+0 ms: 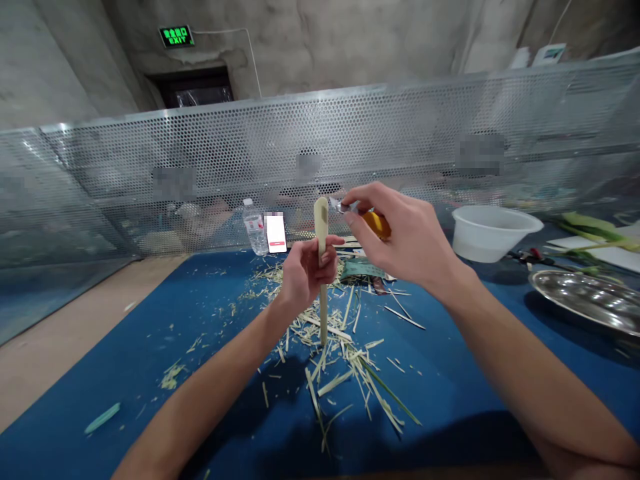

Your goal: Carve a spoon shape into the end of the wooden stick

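My left hand (307,273) grips a pale flat cane stick (321,227) upright, with its rounded end rising above my fingers and its lower end reaching down toward the mat. My right hand (395,233) pinches a small knife with an orange-yellow handle (377,225). Its metal blade (343,207) points left, close to the stick's upper end, though I cannot tell whether they touch. My fingers hide much of the handle. Pale shavings (333,353) lie in a heap on a blue mat (125,360) below my hands.
A white plastic basin (495,233) and a steel tray (590,300) stand at right, near green stalks (590,230). A water bottle (254,227) and a phone (275,233) are behind my hands. A perforated metal screen (320,133) runs across the back, with people beyond it.
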Available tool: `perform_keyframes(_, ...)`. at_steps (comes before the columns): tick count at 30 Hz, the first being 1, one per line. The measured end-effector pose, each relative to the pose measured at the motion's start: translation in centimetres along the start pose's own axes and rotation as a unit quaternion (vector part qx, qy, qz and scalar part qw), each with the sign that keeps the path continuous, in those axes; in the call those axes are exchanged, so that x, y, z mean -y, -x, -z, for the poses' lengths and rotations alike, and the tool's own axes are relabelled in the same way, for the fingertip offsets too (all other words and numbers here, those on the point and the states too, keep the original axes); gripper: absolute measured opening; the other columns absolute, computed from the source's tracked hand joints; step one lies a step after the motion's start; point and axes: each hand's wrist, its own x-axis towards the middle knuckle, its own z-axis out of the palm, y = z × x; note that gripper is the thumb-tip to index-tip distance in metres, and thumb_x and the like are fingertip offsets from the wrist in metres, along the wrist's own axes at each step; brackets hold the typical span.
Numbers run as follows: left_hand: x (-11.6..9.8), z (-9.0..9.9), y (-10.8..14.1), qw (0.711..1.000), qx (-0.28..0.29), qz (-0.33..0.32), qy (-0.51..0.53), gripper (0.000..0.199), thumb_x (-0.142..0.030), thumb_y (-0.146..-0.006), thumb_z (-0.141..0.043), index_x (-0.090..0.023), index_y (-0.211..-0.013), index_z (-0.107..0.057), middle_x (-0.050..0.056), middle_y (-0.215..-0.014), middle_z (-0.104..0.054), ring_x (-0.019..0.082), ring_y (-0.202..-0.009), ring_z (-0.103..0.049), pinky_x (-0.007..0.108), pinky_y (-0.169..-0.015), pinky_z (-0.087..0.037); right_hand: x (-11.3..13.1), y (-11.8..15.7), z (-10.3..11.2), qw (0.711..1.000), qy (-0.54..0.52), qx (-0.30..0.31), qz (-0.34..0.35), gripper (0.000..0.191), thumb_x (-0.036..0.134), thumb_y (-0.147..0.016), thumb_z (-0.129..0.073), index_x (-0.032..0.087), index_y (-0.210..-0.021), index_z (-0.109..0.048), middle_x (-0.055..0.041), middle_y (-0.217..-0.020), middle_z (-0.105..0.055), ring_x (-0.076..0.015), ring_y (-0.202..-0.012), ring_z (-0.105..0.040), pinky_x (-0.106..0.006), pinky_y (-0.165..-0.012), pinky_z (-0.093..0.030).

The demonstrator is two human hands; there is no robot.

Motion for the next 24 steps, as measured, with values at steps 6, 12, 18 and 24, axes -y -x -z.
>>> perform_keyframes(6,0.09,-0.09,0.09,1.000,-0.001,-0.004,-0.003,0.031,-0.032,-0.084,-0.048,-0.011,-0.082,-0.070,-0.005,-0.058,-0.030,0.005,-0.042,-0.026,0.022,-0.041,-0.019,0.05,-0.01,-0.18,1.000,0.003,0.006,-0.003,0.026,0.035,-0.094,-0.050,0.022,-0.111,-0.065,-0.0038,-0.101,-0.073,-0.0153,-0.079,-0.067,-0.030,-0.070,-0.047)
perform_keyframes(12,0.05,0.06,-0.01,1.000,-0.003,-0.001,-0.002,0.030,-0.032,-0.083,-0.048,-0.011,-0.082,-0.070,-0.005,-0.058,-0.029,0.005,-0.041,-0.026,0.022,-0.041,-0.019,0.13,0.02,-0.28,1.000,0.002,0.011,-0.004,0.025,0.034,-0.094,-0.051,0.022,-0.110,-0.065,-0.0035,-0.102,-0.073,-0.0161,-0.081,-0.068,-0.030,-0.073,-0.048)
perform_keyframes(18,-0.34,0.13,-0.03,1.000,-0.004,-0.007,0.002,0.032,-0.031,-0.084,-0.047,-0.010,-0.085,-0.071,-0.005,-0.060,-0.029,0.005,-0.042,-0.026,0.021,-0.041,-0.020,0.16,0.01,-0.25,1.000,0.003,0.018,-0.002,0.024,0.035,-0.093,-0.051,0.022,-0.108,-0.066,-0.0028,-0.103,-0.073,-0.0159,-0.080,-0.068,-0.030,-0.073,-0.048)
perform_keyframes(24,-0.49,0.23,-0.02,1.000,-0.005,-0.010,0.005,0.033,-0.032,-0.085,-0.046,-0.010,-0.086,-0.071,-0.005,-0.060,-0.029,0.006,-0.043,-0.026,0.021,-0.041,-0.020,0.21,0.08,-0.34,1.000,0.007,0.018,0.003,0.023,0.035,-0.093,-0.051,0.022,-0.107,-0.066,-0.0023,-0.101,-0.073,-0.0157,-0.079,-0.067,-0.031,-0.072,-0.048)
